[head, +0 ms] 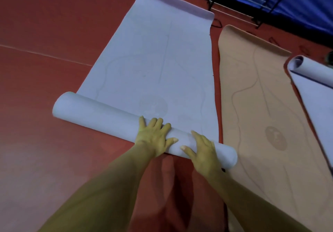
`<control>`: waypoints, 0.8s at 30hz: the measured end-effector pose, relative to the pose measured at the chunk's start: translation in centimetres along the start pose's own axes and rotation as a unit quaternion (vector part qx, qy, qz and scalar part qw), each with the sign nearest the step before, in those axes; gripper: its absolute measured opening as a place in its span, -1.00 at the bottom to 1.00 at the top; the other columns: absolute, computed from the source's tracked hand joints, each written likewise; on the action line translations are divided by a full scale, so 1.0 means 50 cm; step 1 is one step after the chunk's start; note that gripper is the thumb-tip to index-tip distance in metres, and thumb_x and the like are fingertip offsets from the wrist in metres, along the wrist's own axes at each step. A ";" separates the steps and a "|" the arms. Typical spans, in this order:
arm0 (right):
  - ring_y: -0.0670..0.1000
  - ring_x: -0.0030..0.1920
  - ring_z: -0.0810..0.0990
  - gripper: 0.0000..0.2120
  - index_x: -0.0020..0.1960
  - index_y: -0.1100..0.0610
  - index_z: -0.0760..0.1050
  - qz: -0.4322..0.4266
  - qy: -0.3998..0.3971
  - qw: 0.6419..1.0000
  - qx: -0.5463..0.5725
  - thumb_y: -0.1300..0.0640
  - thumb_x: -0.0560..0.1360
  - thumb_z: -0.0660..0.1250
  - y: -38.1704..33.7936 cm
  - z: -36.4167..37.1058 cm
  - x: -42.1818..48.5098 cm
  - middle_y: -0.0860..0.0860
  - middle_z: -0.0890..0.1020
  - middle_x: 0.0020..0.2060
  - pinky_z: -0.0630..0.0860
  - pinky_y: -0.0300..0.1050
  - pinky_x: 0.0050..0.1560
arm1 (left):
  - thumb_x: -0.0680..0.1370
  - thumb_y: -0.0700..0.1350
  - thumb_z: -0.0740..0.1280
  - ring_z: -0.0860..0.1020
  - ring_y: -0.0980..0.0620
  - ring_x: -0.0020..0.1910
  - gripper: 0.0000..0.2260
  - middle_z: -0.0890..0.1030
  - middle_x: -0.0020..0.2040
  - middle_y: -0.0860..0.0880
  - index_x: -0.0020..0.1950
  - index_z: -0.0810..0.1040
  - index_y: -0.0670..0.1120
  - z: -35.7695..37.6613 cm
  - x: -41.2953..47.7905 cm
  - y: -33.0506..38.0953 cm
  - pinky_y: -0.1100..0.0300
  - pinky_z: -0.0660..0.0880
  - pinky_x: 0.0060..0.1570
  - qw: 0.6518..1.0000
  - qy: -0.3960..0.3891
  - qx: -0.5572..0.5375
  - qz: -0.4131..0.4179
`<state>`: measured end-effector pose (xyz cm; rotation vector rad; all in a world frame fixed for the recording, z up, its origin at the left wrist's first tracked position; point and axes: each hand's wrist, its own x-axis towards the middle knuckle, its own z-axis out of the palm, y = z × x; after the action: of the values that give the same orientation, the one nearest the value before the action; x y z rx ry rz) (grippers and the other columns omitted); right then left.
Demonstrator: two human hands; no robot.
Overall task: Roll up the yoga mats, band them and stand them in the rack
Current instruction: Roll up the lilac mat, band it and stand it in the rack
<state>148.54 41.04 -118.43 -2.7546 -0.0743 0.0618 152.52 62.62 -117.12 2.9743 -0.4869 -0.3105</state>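
Forearms reached forward and down, bare and side by side, to the rolled near end (93, 112) of the lavender yoga mat (153, 60). The left hand (155, 138) lay palm-down on the roll, fingers spread and nearly straight over its crest, thumb pointing toward the other hand; it pressed rather than gripped. The right hand (202, 149) lay likewise, flat and unclenched, nearer the roll's right end. The roll's long axis ran crosswise to the mat, its left end farther from the person than its right. The mat's unrolled length stretched away over the red floor (45, 24), its far edge curling upward. A tan yoga mat (252, 91) lay flat just right of the lavender mat, roughly parallel; farther right lay a pale mat (313, 82), partly rolled. A wire rack (239, 3) stood past the lavender mat's far right corner.
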 end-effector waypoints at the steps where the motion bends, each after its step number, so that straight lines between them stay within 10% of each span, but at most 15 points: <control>1: 0.06 0.37 0.46 -0.19 0.44 0.13 0.44 0.004 0.013 1.000 0.016 -0.43 0.45 0.08 0.004 0.003 0.006 0.00 0.55 0.34 -0.01 -0.12 0.48 | 0.63 0.35 -0.10 0.25 -0.05 0.40 -0.44 0.31 0.37 -0.02 0.46 0.27 0.05 0.000 0.006 -0.001 -0.32 0.01 0.43 1.000 0.009 0.006 -0.001; 24: 0.06 -0.09 0.56 -0.60 -0.11 0.03 0.64 -0.066 0.192 0.979 -0.030 -0.25 0.54 0.20 0.050 0.038 0.153 -0.06 0.54 -0.19 0.36 -0.05 0.15 | 0.48 0.50 0.10 0.45 -0.11 -0.13 -0.35 0.51 -0.08 -0.04 -0.01 0.56 -0.07 0.055 0.118 -0.045 -0.04 0.39 -0.02 0.954 0.292 0.016 0.068</control>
<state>156.20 39.88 -121.38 -2.7588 -0.1551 -0.5121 158.05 62.60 -121.18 2.8372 -0.6081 0.5783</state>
